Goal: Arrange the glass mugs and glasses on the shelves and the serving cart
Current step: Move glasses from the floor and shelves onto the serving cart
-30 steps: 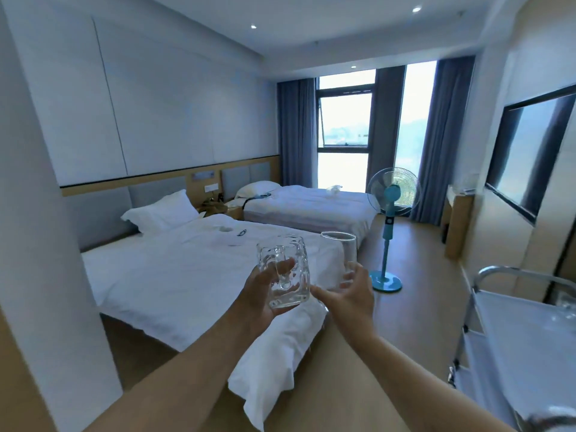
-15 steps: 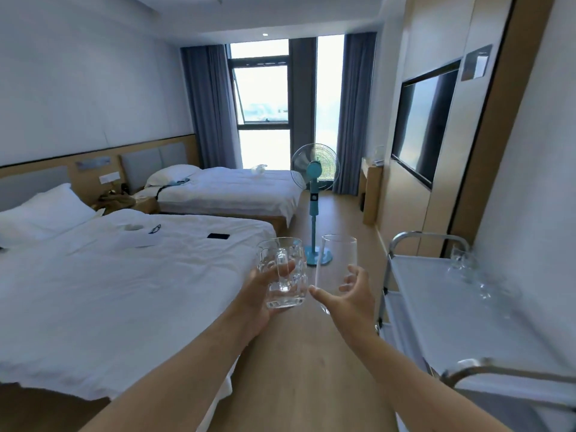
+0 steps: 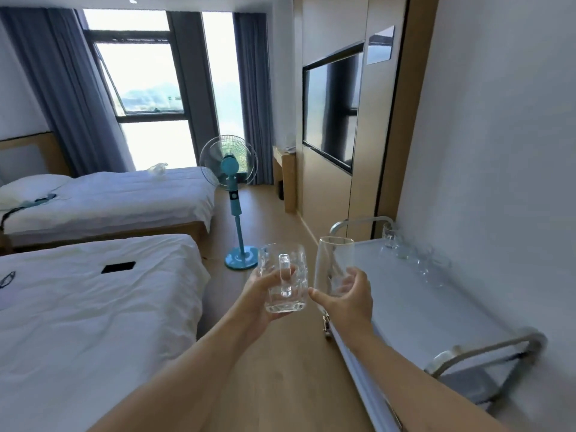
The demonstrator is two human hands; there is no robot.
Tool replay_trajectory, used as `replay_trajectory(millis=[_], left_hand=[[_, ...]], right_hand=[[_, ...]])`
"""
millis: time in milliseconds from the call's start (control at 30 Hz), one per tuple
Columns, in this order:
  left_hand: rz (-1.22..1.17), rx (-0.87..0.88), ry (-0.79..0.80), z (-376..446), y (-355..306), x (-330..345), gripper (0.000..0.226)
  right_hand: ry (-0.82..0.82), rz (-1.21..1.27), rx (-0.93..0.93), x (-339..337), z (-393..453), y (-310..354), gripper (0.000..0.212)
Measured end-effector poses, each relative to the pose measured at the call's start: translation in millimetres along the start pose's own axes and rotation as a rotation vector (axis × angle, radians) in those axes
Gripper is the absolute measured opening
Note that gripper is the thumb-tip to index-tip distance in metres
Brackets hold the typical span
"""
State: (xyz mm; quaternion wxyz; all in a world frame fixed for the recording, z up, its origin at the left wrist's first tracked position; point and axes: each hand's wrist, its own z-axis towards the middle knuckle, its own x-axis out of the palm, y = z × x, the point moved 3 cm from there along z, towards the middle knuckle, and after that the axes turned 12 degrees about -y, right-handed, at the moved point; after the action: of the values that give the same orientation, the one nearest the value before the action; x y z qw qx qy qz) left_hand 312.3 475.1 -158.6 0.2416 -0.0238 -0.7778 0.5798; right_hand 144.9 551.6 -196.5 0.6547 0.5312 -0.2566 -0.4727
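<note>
The left hand point(image 3: 258, 294) grips a clear, thick-walled glass mug point(image 3: 285, 279) around its body, handle facing the camera. Just beside it, the right hand point(image 3: 347, 296) holds a tall plain clear glass tumbler point(image 3: 333, 263) near its base. Both are upright above the wooden floor point(image 3: 274, 369), beside the white metal-railed serving cart point(image 3: 436, 310), where several clear glasses point(image 3: 405, 249) stand along the wall side.
</note>
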Motion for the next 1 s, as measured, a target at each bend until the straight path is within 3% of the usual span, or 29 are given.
replay_trajectory(millis=[433, 633, 767, 1000], left_hand=[[0.075, -0.208, 0.239, 113.0, 28.4, 27.5, 0.059], [0.104, -0.301, 0.330, 154.0, 56.7, 60.5, 0.029], [0.147, -0.312, 0.381, 180.7, 67.1, 91.1, 0.032], [0.195, -0.329, 0.384, 250.5, 80.9, 165.3, 0.064]], right_hand=[[-0.189, -0.156, 0.131, 13.6, 37.7, -48.4, 0.086], [-0.264, -0.197, 0.191, -0.9, 65.1, -78.8, 0.084], [-0.312, -0.191, 0.202, -7.8, 96.4, -98.4, 0.084], [-0.406, -0.152, 0.238, -22.6, 175.2, -130.7, 0.086]])
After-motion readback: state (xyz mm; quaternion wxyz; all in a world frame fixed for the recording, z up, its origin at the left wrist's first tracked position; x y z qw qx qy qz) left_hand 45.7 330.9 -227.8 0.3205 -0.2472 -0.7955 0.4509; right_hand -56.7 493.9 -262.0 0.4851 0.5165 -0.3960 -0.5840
